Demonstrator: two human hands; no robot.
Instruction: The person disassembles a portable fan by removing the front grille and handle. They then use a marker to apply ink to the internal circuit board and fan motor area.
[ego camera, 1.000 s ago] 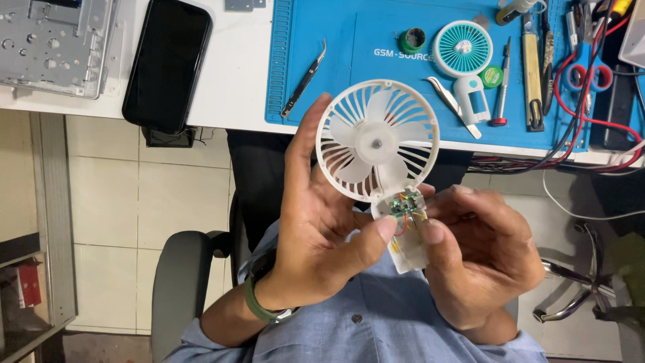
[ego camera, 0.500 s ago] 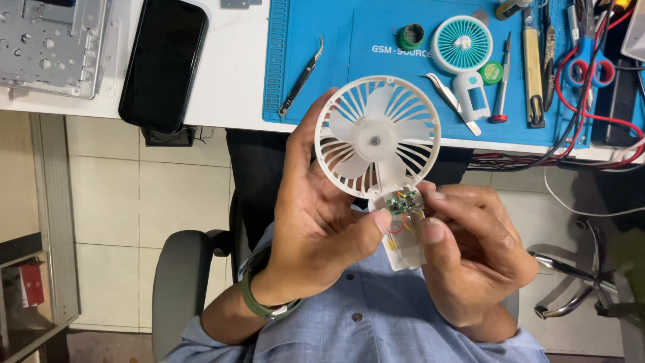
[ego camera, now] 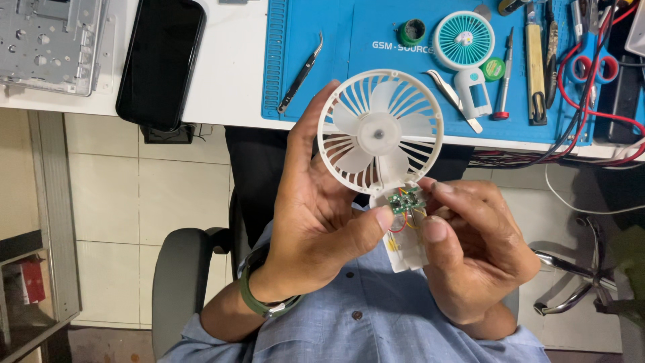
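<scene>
My left hand [ego camera: 316, 222] cradles the white plastic handheld fan [ego camera: 380, 131]; both thumbs pinch its open handle beside the small green circuit board [ego camera: 406, 200], right hand [ego camera: 470, 249] curled.

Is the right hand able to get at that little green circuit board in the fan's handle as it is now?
Probably yes. The handle of the white fan is open, so the green circuit board lies bare. The right hand has fingertips right beside it, and the left hand steadies the fan, its thumb beside the board, not over it.
</scene>
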